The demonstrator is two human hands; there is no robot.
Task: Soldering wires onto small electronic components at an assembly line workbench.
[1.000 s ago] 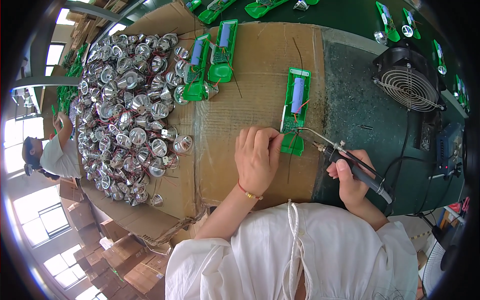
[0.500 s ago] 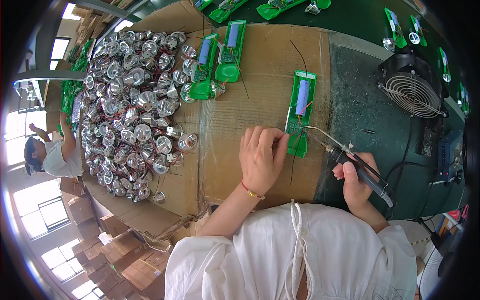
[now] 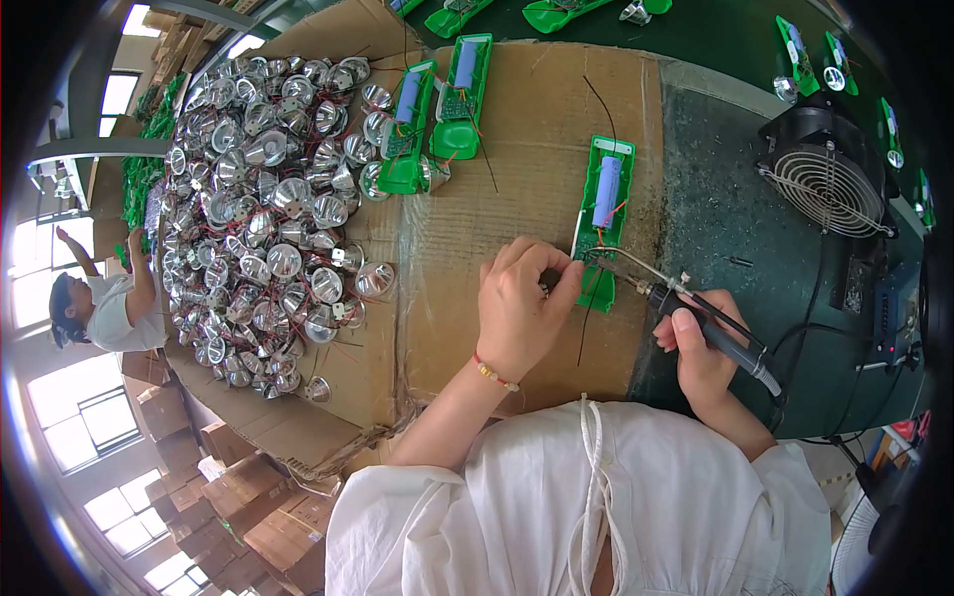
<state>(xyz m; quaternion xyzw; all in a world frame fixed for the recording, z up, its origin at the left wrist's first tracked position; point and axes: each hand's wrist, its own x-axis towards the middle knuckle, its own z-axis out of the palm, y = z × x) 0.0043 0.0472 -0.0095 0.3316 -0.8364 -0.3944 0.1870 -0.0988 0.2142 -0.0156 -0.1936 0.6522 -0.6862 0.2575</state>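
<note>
A green plastic housing lies on the cardboard in front of me. Inside it are a blue-purple cylindrical battery, thin red and black wires, and a small circuit board that is partly hidden. My left hand is at the board's left edge, thumb and fingers pinched together; whatever is between them is too small to name. In my right hand is a soldering iron, held like a pen, with a thin curved metal tube alongside it. Its tip end is over the board.
A large heap of silver reflector cups with wires fills the left side. Two more housings lie beside it. A black fan with a wire grille and a blue control box stand at right. Another person works at far left.
The soldering iron's tip end and metal tube have moved a little left over the board. My left hand stays pinched at the board's edge, its wrist slightly shifted.
</note>
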